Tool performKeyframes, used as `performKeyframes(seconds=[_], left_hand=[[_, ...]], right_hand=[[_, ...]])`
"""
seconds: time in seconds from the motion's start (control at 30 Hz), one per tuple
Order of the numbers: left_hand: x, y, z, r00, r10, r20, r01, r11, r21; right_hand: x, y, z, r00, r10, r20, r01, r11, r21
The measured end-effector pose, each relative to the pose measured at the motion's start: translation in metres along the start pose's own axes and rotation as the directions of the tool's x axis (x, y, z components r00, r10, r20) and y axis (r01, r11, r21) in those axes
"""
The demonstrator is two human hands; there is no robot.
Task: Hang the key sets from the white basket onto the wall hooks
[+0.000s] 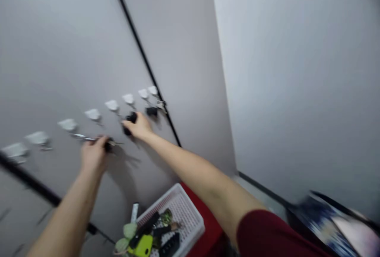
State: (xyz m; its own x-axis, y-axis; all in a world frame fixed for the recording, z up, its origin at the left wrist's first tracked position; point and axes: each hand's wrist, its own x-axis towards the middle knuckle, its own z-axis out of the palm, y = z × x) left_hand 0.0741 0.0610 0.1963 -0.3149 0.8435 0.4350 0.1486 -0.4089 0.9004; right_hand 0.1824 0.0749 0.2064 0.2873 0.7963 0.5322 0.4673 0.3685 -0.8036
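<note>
A row of white wall hooks (112,105) runs across the grey wall. My left hand (94,155) is closed on a keychain (110,143), whose shiny metal strap (80,137) reaches up to one of the hooks. A thin pale piece sticks out past my fingertips. Farther right, my right hand (139,126) pinches a black keychain (130,119) below another hook. Motion blur hides whether it hangs from that hook. Beyond my right hand, a dark keychain (151,111) and some silvery keys (161,105) hang from the last hooks.
Below stands a white plastic basket (192,213) on a red surface (206,229). It holds several dark items, a yellow-green object (143,246) and pale green round pieces (130,230). Black strips (133,31) cross the wall. A blurred bag-like item (320,217) lies lower right.
</note>
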Motion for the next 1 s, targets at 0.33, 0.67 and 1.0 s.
performKeyframes(seconds=[0.33, 0.67, 1.0], left_hand=[[0.040, 0.041, -0.088, 0.988, 0.101, -0.118, -0.098, 0.995, 0.032], [0.061, 0.080, -0.089, 0.956, 0.252, 0.147, -0.279, 0.641, 0.715], [0.067, 0.076, -0.109, 0.909, 0.417, -0.010, -0.356, 0.788, 0.503]], right_hand=[[0.039, -0.039, -0.021, 0.998, -0.062, -0.023, 0.064, 0.995, 0.077], [0.002, -0.023, 0.020, 0.997, -0.075, -0.018, 0.070, 0.978, -0.199], [0.009, -0.027, 0.018, 0.988, -0.063, -0.144, 0.039, 0.985, -0.165]])
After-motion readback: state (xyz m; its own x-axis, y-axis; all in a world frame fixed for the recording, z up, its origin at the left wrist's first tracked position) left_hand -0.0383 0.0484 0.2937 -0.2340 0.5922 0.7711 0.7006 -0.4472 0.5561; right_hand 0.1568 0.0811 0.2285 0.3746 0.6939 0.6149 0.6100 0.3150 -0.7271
